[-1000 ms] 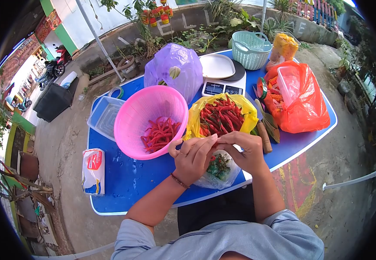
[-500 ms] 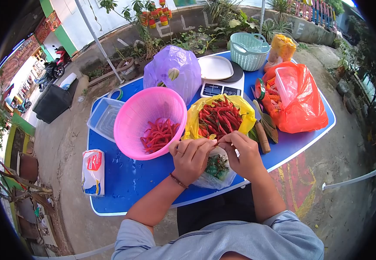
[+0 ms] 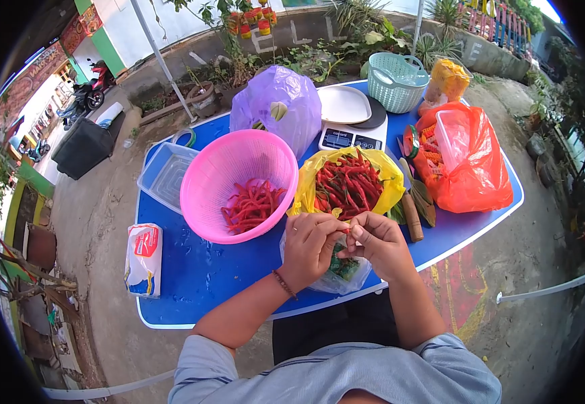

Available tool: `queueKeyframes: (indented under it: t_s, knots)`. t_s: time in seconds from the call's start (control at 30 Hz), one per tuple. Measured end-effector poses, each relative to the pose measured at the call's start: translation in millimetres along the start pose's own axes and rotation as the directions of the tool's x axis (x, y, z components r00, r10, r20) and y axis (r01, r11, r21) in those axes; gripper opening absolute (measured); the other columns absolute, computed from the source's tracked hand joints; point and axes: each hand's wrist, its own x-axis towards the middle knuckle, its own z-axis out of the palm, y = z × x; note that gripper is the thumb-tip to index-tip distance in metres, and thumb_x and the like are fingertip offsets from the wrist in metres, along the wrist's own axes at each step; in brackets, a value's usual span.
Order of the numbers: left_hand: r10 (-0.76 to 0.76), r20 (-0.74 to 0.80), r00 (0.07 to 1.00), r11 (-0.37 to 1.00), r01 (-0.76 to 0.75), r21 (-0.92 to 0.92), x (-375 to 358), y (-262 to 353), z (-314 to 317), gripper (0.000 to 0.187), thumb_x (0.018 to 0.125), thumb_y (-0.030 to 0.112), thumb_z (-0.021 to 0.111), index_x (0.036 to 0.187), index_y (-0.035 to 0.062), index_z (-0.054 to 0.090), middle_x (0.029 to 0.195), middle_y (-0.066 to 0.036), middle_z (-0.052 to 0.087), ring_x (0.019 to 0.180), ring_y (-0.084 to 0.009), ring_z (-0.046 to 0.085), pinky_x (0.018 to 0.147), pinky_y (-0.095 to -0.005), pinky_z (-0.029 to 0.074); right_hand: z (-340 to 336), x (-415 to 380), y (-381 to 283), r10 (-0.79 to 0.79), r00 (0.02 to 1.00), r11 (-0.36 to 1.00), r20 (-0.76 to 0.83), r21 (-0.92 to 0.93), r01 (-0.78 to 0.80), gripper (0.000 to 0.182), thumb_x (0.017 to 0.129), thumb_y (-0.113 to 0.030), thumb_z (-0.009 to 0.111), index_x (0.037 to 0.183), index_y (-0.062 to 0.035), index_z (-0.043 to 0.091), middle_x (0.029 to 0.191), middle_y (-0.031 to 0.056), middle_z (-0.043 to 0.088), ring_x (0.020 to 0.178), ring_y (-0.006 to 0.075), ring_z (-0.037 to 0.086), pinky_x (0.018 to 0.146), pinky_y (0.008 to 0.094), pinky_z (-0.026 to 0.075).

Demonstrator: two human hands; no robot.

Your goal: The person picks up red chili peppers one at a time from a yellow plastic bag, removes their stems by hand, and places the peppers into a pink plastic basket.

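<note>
My left hand (image 3: 310, 246) and my right hand (image 3: 381, 246) meet fingertip to fingertip at the table's near edge. Pinched between them is a red chili (image 3: 347, 230), mostly hidden by the fingers. Just beyond, a yellow plastic bag (image 3: 396, 176) stands wide at the top, full of red chilies with stems (image 3: 349, 182). Under my hands lies a clear plastic bag (image 3: 336, 286) with green bits inside, partly covered. To the left, a pink mesh basket (image 3: 201, 182) leans toward me, with a heap of stemless red chilies (image 3: 253, 205) at its bottom.
A purple bag (image 3: 275, 101), kitchen scale (image 3: 351, 138), pale green basket (image 3: 397, 91) and red bag (image 3: 477, 178) line the table's far side. A wooden-handled knife (image 3: 412, 217) lies right. Clear container (image 3: 168, 174) and white packet (image 3: 144, 259) sit left on the blue table (image 3: 191, 289).
The view has shifted slightly, so the table items appear a little to the right. My fingers have shifted in their pinch, and a bit of red now shows between them.
</note>
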Motion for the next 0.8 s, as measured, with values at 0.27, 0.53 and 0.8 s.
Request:
queueKeyframes:
  t_s: [0.27, 0.53, 0.8]
  knots:
    - [-0.114, 0.113, 0.987, 0.972, 0.135, -0.194, -13.2, -0.3, 8.9, 0.013, 0.099, 0.001, 0.060, 0.112, 0.0034, 0.060, 0.103, -0.013, 0.062, 0.077, -0.0260, 0.066, 0.074, -0.0387, 0.055, 5.0, -10.2, -12.5, -0.278, 0.960, 0.636, 0.030, -0.743, 0.208, 0.004, 0.097, 0.001, 0.065, 0.098, 0.0034, 0.062, 0.083, 0.0077, 0.065, 0.079, 0.0147, 0.067, 0.070, 0.0295, 0.053]
    - [0.031, 0.066, 0.997, 0.999, -0.032, 0.021, -2.0, -5.7, 1.6, 0.017, 0.096, 0.002, 0.065, 0.113, 0.0034, 0.061, 0.100, -0.014, 0.066, 0.080, -0.0299, 0.069, 0.071, -0.0378, 0.056, 6.3, -11.6, -16.5, -0.400, 0.900, 0.349, 0.175, -0.879, 0.326, 0.013, 0.084, 0.005, 0.071, 0.097, 0.0024, 0.069, 0.089, 0.0196, 0.071, 0.083, 0.0365, 0.071, 0.074, 0.0402, 0.057]
    - [0.185, -0.013, 0.983, 0.979, -0.183, 0.089, -4.2, -10.3, 4.8, 0.031, 0.089, 0.007, 0.078, 0.116, 0.0082, 0.063, 0.101, -0.005, 0.072, 0.084, -0.0249, 0.069, 0.073, -0.0372, 0.052, 17.5, -12.6, -24.7, -0.455, 0.888, 0.520, 0.061, -0.791, 0.321, 0.020, 0.086, 0.006, 0.073, 0.106, 0.0009, 0.072, 0.094, 0.0145, 0.074, 0.086, 0.0276, 0.075, 0.073, 0.0355, 0.060]
